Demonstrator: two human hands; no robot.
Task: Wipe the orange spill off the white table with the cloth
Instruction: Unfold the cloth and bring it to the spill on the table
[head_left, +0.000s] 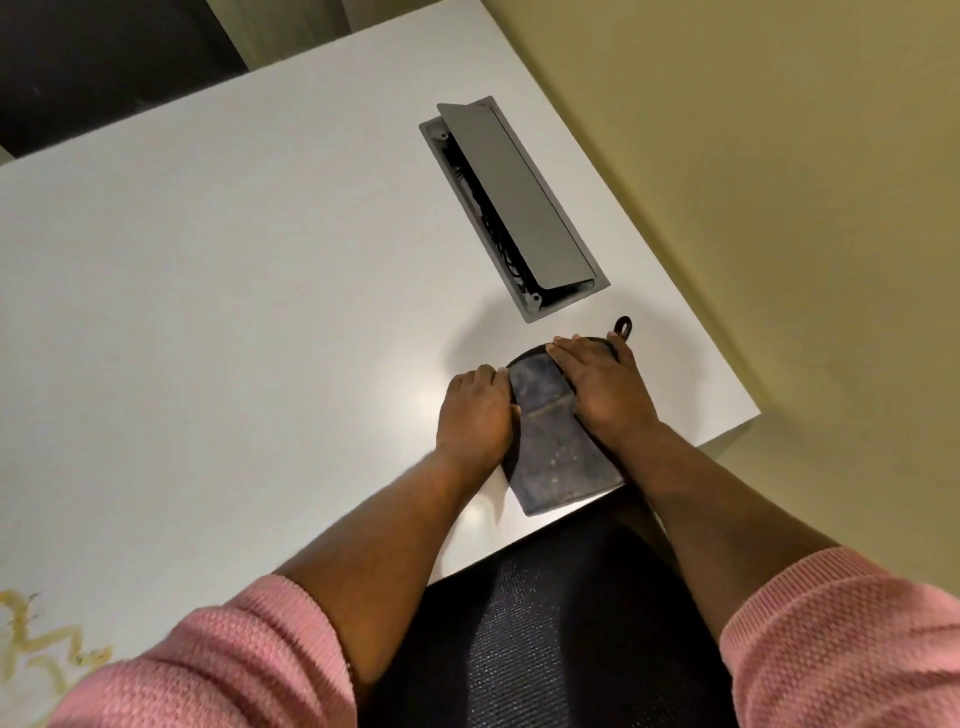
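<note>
A dark grey-blue cloth (556, 436) with a small hanging loop lies flat on the white table (234, 291), near its front edge at the right. My left hand (475, 413) holds the cloth's left edge with curled fingers. My right hand (602, 387) lies palm down on the cloth's right and far part, fingers together. The orange-yellow spill (41, 644) streaks the table at the bottom left, far from the cloth and partly hidden by my pink left sleeve.
A grey cable box (511, 208) with its lid tilted open is sunk into the table just beyond the cloth. The table's right edge runs close to my right hand. A dark chair seat (545, 623) sits below the front edge.
</note>
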